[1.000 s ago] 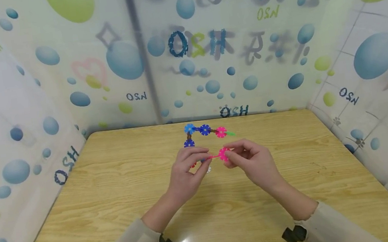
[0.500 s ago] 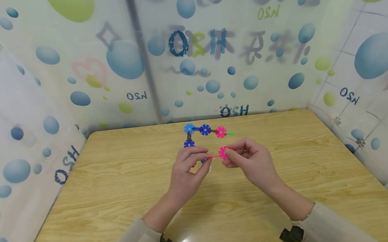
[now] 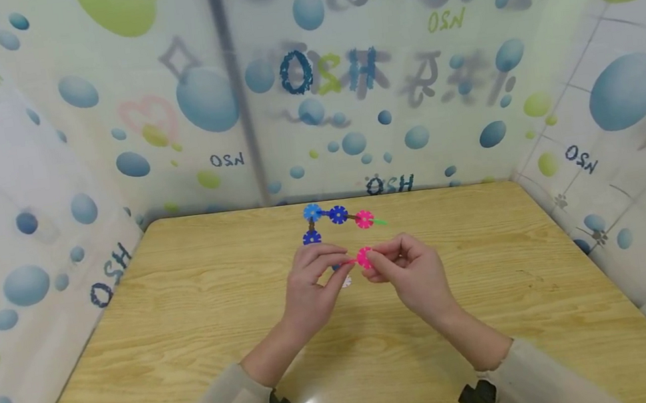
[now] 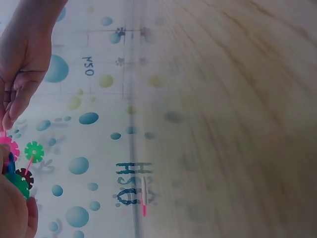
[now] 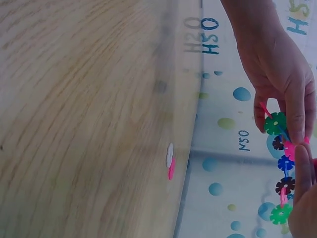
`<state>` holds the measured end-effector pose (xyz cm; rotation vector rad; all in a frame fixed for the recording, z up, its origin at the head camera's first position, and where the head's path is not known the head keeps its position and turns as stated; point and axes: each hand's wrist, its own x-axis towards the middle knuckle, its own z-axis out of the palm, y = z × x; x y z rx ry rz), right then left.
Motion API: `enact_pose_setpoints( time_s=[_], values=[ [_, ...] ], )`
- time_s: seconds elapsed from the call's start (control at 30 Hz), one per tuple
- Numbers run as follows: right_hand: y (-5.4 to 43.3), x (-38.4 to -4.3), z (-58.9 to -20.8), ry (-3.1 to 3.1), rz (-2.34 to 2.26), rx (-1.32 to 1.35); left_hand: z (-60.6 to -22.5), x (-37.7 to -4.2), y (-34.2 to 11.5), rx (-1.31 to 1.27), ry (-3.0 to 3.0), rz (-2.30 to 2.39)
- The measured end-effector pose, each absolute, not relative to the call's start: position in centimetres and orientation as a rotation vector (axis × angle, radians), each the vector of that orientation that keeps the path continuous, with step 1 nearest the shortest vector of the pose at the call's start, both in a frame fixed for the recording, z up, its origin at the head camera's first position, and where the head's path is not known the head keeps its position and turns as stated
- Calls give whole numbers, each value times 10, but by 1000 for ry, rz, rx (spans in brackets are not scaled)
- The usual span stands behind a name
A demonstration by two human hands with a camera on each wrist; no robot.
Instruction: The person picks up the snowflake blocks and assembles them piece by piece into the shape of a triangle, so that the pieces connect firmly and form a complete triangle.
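Observation:
Pinched between my right thumb and fingers (image 3: 419,274) is a pink snowflake disc (image 3: 363,258), a flat notched building piece. My left hand (image 3: 315,286) pinches another pink disc (image 3: 351,262), seen edge-on, and the two discs meet or nearly meet. Beyond the left hand runs a chain of interlocked discs: dark blue (image 3: 312,237), light blue (image 3: 312,213), blue (image 3: 339,214), pink (image 3: 364,219) and an edge-on green one (image 3: 381,222). The right wrist view shows chain pieces such as a green disc (image 5: 281,214) around both hands. Fingers hide part of the chain.
A white disc (image 3: 347,282) shows just under the left fingertips. In the right wrist view, a white piece (image 5: 170,155) and a pink piece (image 5: 171,170) lie on the wooden table (image 3: 193,325). Patterned walls (image 3: 314,128) enclose the table's back and sides.
My right hand has moved left with its pink disc, closing the gap to the left fingertips. The chain has shifted slightly left, while the left hand stays nearly in place.

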<state>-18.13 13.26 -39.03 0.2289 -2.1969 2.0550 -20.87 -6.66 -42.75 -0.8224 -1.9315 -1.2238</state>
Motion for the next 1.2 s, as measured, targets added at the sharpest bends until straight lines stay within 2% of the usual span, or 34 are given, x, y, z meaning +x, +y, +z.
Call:
enact_pose_setpoints(
  time_s=[0.6, 1.2],
  values=[
    [125, -185, -399, -2143, 2144, 171, -429, -209, -67, -748, -1969, -1273],
    [130, -192, -398, -2213, 2193, 220, -425, -206, -67, -615, -2133, -1458]
  ],
)
